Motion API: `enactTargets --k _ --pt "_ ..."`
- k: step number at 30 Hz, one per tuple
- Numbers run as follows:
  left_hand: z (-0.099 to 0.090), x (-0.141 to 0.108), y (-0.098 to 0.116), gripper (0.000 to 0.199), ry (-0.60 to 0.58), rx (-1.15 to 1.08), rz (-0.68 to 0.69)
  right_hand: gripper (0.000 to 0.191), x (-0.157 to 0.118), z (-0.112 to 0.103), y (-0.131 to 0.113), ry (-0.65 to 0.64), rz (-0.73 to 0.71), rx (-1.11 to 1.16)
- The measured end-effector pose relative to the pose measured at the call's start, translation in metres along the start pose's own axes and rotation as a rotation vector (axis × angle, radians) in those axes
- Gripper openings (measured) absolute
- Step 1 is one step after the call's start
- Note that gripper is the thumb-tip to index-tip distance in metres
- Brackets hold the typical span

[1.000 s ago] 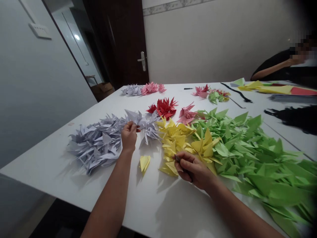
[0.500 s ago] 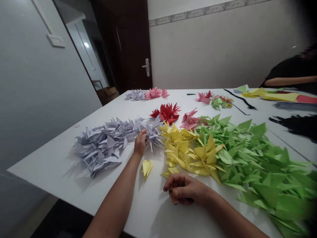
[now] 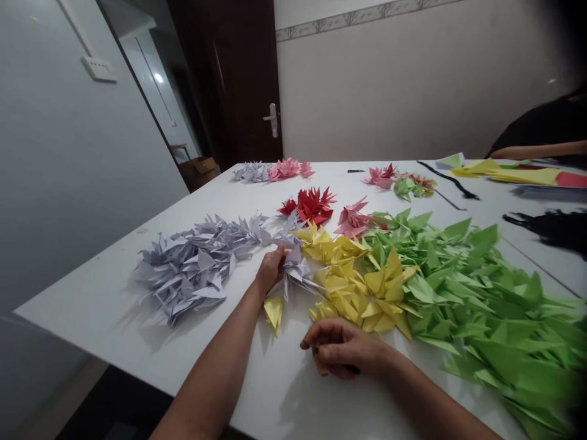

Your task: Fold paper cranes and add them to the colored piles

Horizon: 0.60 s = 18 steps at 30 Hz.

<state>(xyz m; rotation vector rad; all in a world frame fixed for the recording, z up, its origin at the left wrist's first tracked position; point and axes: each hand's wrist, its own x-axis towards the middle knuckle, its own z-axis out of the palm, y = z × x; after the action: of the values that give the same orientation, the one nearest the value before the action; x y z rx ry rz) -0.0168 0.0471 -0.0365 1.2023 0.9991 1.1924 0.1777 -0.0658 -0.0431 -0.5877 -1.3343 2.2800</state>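
Left hand (image 3: 271,270) half closed, fingers pinching lavender folded-paper piece (image 3: 297,273), held between lavender pile (image 3: 188,267) and yellow pile (image 3: 353,297). Right hand (image 3: 342,350) curled, resting on white table (image 3: 279,391); dark item (image 3: 353,369) under fingers, too small to identify, grip cannot be told. Loose yellow folded piece (image 3: 273,313) lies just below left wrist. Piles grouped by colour, apparently to keep shades separate; green pile (image 3: 472,308) beyond yellow.

Left hand (image 3: 271,270) reaching forward, right hand (image 3: 342,349) curled (grip seemingly closed, partly hidden)
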Motion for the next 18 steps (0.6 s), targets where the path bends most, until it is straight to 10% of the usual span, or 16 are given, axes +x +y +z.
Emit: enactTargets --k 7,13,18 --pt "-0.004 0.002 0.008 0.042 0.339 -0.101 0.016 0.045 -0.001 -0.002 -0.003 -0.022 0.014 0.053" --pt "-0.032 -0.084 0.009 0.032 0.699 0.061 0.024 0.039 -0.005 0.001 -0.011 -0.127 0.036 -0.108" --pt "-0.013 -0.151 0.0 0.03 0.482 0.346 0.025 0.048 -0.001 0.032 -0.006 -0.425 0.19 -0.334"
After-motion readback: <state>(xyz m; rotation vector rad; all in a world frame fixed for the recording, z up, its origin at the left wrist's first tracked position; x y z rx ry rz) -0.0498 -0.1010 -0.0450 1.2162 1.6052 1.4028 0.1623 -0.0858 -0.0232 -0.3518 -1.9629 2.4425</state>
